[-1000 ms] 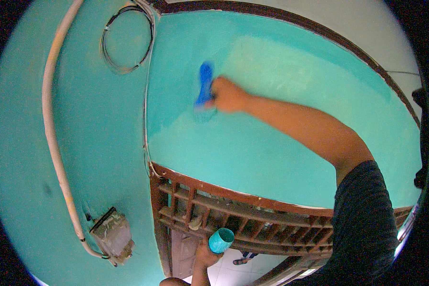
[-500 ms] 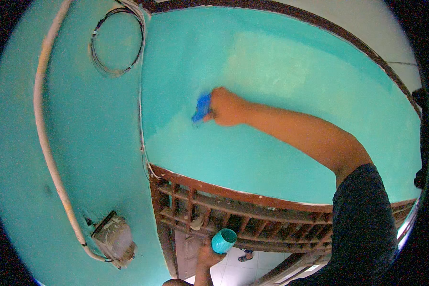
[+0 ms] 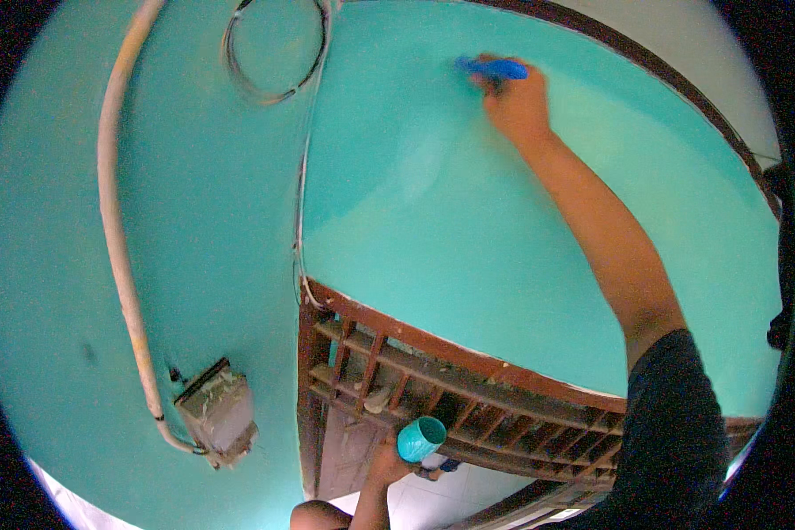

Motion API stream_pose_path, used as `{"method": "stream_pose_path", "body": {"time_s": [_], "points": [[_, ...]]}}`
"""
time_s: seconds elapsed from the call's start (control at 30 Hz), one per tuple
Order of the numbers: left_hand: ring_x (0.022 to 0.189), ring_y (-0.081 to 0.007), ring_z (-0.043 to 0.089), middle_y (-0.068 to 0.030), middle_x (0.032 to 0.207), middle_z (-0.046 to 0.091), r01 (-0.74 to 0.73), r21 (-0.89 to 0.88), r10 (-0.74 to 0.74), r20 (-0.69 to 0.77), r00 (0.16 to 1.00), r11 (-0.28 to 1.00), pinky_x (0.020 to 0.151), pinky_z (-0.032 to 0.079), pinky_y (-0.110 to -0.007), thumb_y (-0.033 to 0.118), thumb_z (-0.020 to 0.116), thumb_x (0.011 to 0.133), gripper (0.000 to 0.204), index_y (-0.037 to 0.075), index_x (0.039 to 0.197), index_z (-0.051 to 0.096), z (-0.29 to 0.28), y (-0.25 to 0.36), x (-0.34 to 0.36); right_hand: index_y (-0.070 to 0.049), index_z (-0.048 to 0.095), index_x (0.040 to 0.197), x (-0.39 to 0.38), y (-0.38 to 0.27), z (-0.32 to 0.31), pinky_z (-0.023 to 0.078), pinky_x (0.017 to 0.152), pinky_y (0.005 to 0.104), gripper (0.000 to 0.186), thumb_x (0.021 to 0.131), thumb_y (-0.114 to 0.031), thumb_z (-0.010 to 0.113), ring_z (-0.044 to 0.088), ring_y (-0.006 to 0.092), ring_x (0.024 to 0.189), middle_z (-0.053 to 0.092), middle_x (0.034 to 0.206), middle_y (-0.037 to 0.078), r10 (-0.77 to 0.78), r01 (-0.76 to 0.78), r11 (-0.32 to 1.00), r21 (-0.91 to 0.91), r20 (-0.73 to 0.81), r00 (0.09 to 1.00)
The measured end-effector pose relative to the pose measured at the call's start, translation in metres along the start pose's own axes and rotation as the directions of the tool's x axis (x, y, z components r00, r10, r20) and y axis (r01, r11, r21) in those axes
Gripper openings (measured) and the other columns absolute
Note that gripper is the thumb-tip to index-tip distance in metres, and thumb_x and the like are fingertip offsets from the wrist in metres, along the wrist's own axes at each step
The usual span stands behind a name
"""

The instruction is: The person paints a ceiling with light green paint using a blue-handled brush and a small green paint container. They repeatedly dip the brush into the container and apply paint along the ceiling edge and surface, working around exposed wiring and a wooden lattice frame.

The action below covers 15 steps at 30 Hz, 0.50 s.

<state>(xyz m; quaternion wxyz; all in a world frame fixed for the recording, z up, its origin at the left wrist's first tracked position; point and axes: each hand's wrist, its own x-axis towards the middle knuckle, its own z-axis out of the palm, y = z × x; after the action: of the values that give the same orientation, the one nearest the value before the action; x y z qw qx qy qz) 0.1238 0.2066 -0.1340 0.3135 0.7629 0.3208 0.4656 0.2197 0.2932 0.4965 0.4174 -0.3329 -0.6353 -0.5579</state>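
Note:
My right hand [image 3: 521, 113] is raised high on the turquoise wall [image 3: 450, 283], its fingers closed round a blue-handled paintbrush [image 3: 503, 69]. The brush tip points left, against the wall's upper part or very close to it; blur hides the contact. Below the hand the wall shows a patchy border between darker and lighter turquoise. Low in the view, my left hand [image 3: 389, 461] grips a turquoise cup [image 3: 421, 439] with its mouth up. A dark opening shows inside the cup, and its contents cannot be made out.
A brown wooden lattice [image 3: 468, 375] runs under the painted wall. On the left wall are a pale pipe [image 3: 113, 203], a paint-smeared box [image 3: 216, 415] and a coiled black cable [image 3: 230, 49]. Thin wires [image 3: 300, 194] follow the corner. Pale floor tiles [image 3: 406, 503] lie far below.
My right hand has moved the paintbrush up and to the right across the wall, turning the handle more level. The view has shifted somewhat. My left hand still holds the cup.

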Motion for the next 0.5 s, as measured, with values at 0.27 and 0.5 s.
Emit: {"method": "stream_pose_path", "body": {"time_s": [0.27,0.5], "points": [[0.106,-0.0403,0.060,-0.0215,0.116,0.061,0.111,-0.092,-0.105,0.070,0.992,0.990,0.091,0.049,-0.049,0.034,0.088,0.059,0.093,0.002,0.132,0.039,0.010,-0.008,-0.002,0.004,0.063,0.099,-0.205,-0.120,0.071,0.053,0.069,0.0511,0.030,0.074,-0.012,0.061,0.064,0.0391,0.082,0.065,0.088,0.025,-0.531,0.405,0.842,0.355,0.677,0.510],[0.112,-0.0444,0.055,-0.0230,0.120,0.058,0.218,-0.134,-0.205,0.105,0.973,0.967,0.095,0.047,-0.050,0.026,0.086,0.056,0.101,0.002,0.137,0.031,-0.029,0.016,-0.010,0.000,0.065,0.077,-0.084,-0.090,0.089,0.048,0.070,0.0520,0.030,0.078,-0.029,0.071,0.061,0.0391,0.078,0.064,0.083,0.022,0.086,-0.117,0.993,0.033,0.486,0.869]]}}
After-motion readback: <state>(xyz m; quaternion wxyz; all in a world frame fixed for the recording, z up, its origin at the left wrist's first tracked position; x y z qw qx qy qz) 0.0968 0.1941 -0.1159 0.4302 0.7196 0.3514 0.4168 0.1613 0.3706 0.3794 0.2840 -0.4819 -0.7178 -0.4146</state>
